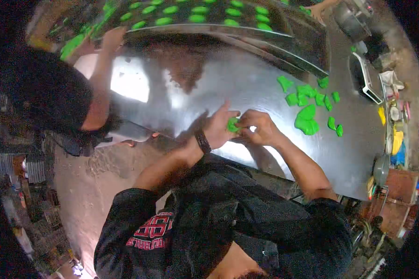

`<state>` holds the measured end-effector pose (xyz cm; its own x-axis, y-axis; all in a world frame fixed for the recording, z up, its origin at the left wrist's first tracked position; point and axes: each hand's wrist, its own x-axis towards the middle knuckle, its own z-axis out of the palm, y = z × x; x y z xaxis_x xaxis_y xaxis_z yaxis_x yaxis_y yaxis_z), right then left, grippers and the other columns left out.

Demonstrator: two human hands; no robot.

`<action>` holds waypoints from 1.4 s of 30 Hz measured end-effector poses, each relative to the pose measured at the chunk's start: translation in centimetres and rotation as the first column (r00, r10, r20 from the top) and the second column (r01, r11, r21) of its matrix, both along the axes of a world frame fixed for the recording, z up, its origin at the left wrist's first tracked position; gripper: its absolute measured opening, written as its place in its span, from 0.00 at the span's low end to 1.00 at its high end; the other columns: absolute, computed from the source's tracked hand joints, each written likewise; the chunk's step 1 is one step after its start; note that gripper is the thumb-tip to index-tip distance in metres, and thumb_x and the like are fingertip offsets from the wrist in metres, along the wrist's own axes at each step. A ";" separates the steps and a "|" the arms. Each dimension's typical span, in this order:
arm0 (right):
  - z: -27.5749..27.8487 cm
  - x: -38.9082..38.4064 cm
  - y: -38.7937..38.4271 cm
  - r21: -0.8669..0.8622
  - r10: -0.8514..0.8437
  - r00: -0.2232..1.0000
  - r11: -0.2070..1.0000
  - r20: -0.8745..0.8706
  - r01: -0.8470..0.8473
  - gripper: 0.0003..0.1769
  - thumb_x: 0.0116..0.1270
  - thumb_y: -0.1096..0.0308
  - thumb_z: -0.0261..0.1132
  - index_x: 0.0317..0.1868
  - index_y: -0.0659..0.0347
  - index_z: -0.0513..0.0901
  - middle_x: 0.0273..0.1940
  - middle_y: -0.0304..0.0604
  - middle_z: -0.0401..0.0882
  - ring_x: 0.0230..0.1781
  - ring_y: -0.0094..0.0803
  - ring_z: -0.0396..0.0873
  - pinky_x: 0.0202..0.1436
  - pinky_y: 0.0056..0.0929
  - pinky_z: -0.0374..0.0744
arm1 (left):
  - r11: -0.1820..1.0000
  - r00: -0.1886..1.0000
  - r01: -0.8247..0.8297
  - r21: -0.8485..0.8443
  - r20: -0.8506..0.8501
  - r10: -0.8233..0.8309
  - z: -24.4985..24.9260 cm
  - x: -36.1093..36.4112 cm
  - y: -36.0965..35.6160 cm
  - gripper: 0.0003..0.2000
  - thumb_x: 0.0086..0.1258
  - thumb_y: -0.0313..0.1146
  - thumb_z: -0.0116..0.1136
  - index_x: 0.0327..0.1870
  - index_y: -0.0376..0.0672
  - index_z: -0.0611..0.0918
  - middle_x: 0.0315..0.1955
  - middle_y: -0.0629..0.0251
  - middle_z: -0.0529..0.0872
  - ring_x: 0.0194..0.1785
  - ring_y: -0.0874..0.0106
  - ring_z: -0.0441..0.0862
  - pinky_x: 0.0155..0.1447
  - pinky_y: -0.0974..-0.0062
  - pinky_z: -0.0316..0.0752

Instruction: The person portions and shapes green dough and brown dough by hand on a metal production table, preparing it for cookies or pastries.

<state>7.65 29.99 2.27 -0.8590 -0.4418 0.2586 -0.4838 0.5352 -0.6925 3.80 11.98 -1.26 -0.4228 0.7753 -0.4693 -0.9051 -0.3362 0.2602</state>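
Observation:
Over the near edge of the shiny metal table (209, 79), a small piece of green dough (233, 124) sits between my two hands. My left hand (217, 124), with a dark band at the wrist, cups the piece against its palm and fingers, thumb raised. From the other side, the bent fingers and thumb of my right hand (260, 129) pinch at the same piece. Part of the dough is hidden by the fingers. To the right of my hands lie a larger green dough lump (307, 122) and several smaller torn dough pieces (305, 90).
Along the far side, a dark tray (209, 29) carries rows of flat green rounds. Another person's arm (102, 79) reaches over the table's left end toward green pieces. A metal pot (351, 18) and a white-framed item (367, 79) stand at the right.

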 end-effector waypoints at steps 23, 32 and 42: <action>-7.3 -1.7 1.7 -0.291 -0.118 0.830 0.902 0.545 0.319 0.07 0.50 0.76 0.68 0.31 0.61 0.81 0.35 0.43 0.79 0.36 0.33 0.78 0.38 0.27 0.77 | 0.733 0.215 -0.539 -0.415 -0.909 -0.357 -4.0 -0.4 -0.2 0.12 0.55 0.31 0.65 0.39 0.39 0.83 0.44 0.60 0.78 0.45 0.63 0.77 0.49 0.68 0.75; 0.5 -8.2 -2.0 0.430 -0.174 0.962 0.900 0.212 0.068 0.17 0.62 0.56 0.59 0.37 0.62 0.83 0.36 0.57 0.80 0.37 0.52 0.79 0.42 0.46 0.75 | 0.647 0.182 -0.475 -0.596 -0.786 -0.591 -3.5 -1.6 -1.2 0.09 0.59 0.33 0.58 0.35 0.38 0.83 0.49 0.55 0.78 0.48 0.59 0.77 0.50 0.67 0.74; -9.0 -5.3 -9.7 0.381 -0.580 0.777 0.679 -0.245 0.628 0.29 0.66 0.52 0.51 0.64 0.60 0.67 0.66 0.58 0.58 0.69 0.54 0.53 0.70 0.57 0.51 | 0.286 0.499 -0.752 -0.594 -0.797 -0.341 -3.2 2.6 -13.4 0.12 0.66 0.38 0.55 0.35 0.38 0.83 0.34 0.59 0.83 0.37 0.69 0.79 0.43 0.73 0.73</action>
<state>2.38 20.29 -6.76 -0.9585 0.0821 0.2731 -0.0021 0.9556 -0.2948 6.45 -1.40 -4.43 -0.9961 -0.0542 -0.0700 -0.0868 0.4459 0.8909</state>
